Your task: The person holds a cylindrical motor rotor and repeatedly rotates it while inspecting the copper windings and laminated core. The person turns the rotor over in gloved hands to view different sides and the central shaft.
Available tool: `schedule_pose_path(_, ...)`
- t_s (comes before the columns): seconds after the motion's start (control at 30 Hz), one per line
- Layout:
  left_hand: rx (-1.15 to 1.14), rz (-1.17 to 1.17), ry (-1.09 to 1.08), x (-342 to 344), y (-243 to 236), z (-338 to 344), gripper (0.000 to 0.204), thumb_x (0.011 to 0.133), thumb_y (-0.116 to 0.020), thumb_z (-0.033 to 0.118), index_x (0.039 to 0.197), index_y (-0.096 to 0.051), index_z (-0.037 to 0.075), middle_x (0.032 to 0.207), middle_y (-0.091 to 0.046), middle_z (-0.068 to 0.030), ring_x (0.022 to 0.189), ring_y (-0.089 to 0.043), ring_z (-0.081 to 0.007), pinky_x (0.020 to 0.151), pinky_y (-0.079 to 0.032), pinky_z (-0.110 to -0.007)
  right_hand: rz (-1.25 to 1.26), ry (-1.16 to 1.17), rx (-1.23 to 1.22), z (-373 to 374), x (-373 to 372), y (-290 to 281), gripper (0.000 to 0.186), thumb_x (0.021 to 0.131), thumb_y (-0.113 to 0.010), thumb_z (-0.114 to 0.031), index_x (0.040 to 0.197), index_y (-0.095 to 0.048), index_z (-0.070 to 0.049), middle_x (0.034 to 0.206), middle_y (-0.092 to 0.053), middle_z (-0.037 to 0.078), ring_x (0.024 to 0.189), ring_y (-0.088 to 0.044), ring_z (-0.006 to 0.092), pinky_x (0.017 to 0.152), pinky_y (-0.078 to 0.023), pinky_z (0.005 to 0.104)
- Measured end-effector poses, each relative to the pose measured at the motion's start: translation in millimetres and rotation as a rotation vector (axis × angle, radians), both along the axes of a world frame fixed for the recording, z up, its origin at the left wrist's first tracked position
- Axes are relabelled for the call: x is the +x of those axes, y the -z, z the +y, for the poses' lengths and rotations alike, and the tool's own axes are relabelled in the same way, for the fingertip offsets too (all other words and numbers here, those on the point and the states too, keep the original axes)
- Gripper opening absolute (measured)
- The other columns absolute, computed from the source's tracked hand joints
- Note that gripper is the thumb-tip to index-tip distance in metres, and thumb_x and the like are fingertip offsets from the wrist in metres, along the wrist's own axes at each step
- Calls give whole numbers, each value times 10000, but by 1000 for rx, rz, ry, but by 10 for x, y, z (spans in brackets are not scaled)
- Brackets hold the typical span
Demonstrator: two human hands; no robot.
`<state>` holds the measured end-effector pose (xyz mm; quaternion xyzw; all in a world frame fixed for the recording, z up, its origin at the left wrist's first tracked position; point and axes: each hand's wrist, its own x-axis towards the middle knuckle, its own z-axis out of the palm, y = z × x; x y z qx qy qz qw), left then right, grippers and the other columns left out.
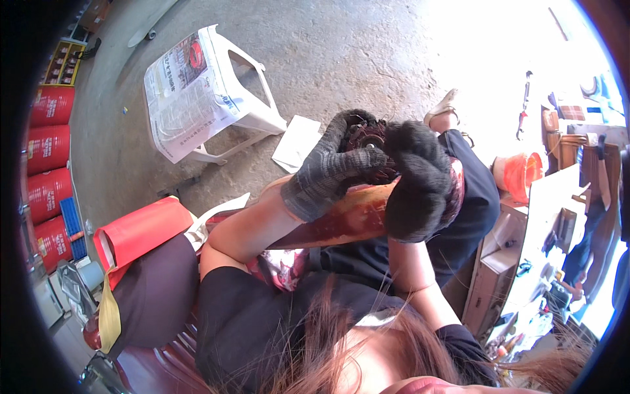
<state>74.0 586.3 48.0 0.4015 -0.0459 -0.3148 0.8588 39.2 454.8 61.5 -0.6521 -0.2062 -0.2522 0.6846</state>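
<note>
Above my lap I hold a dark, round part (369, 140) with a ragged, reddish-brown rim and a small shiny metal centre; I cannot tell its exact kind. My left hand (331, 167), in a grey-black knit glove, curls around its left side with the thumb across the front. On the other side my right hand (418, 184), in a dark glove, is closed against the part, its fingers merging into one black shape. Below both hands, a reddish-brown, worn-looking cover (348, 220) lies across my lap.
A white plastic stool (252, 108) topped with newspaper (187, 98) stands ahead left, with white paper (296, 144) beside it. Red drums (49, 148) line the far left. A red folder-like item (141, 230) lies nearby. At right are an orange-red bucket (520, 174) and a cluttered wooden bench (505, 256).
</note>
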Motion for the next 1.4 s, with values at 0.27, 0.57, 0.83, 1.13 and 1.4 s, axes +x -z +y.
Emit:
schedule_pose_path(0.27,290,-817,93,35,154,119,339,868,-563,86,1181,-463,4,1023,-602,-96,940,-617,-186,819,-539,-309,54,-173,-398,-12,24,21,376,901,-516,-287,991,-635,58,1160,-586,229,1086,-564,336,949,-427,438)
schedule_pose_path(0.57,-322,325,203,-36,-201,9,481,833,-654,284,1212,-490,38,1125,-575,-116,1021,-586,-195,919,-469,-341,216,-209,-378,-342,-256,-395,351,901,-525,-244,1028,-622,68,1158,-592,235,1096,-570,337,952,-433,434)
schedule_pose_path(0.83,-451,330,278,-21,-136,109,618,807,-712,283,1294,-419,43,1190,-550,-128,1069,-568,-225,885,-492,-366,44,268,-380,-703,-238,-532,334,900,-532,-206,1060,-611,77,1157,-598,241,1104,-576,338,955,-439,431)
schedule_pose_path(1.13,-245,-242,279,-32,40,156,856,641,-827,188,1340,-366,12,1312,-453,-127,1200,-472,-226,990,-408,-367,30,-38,-918,-789,183,-516,590,782,-630,-463,1028,-633,73,1104,-606,266,1051,-599,371,899,-466,422)
schedule_pose_path(1.4,247,-911,222,71,-67,58,711,582,-834,178,1192,-496,37,1050,-591,-126,955,-607,-249,848,-488,-358,356,-182,-1123,-950,-17,-381,418,745,-704,-314,1063,-649,-50,918,-651,132,883,-634,318,799,-487,386)
